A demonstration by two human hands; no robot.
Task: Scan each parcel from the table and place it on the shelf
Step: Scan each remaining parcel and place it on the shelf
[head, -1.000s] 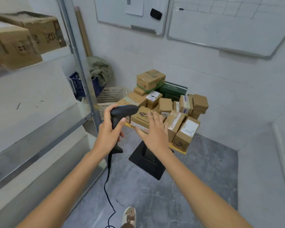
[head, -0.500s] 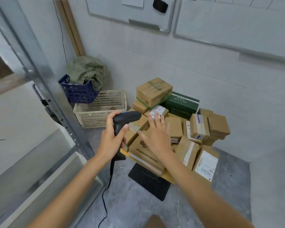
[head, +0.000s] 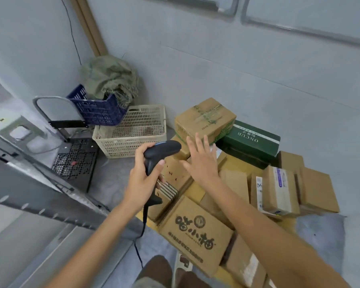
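Parcels (head: 197, 232) under spread right hand (head: 202, 163); left hand (head: 141, 181) grips scanner (head: 158, 152).

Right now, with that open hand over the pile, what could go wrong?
The parcels lie heaped and tilted; pulling one with the open right hand alone may topple its neighbours. The scanner occupies the left hand, so there is no second grip. Its cable hangs near the feet, a possible snag.

Parcels (head: 233, 183) lie heaped on the desk (head: 227, 274) at right. Left of the heap two baskets (head: 133, 132) stand on the floor against the wall, a sack (head: 110, 77) in the farther one. The shelf (head: 40, 196) runs along the left.
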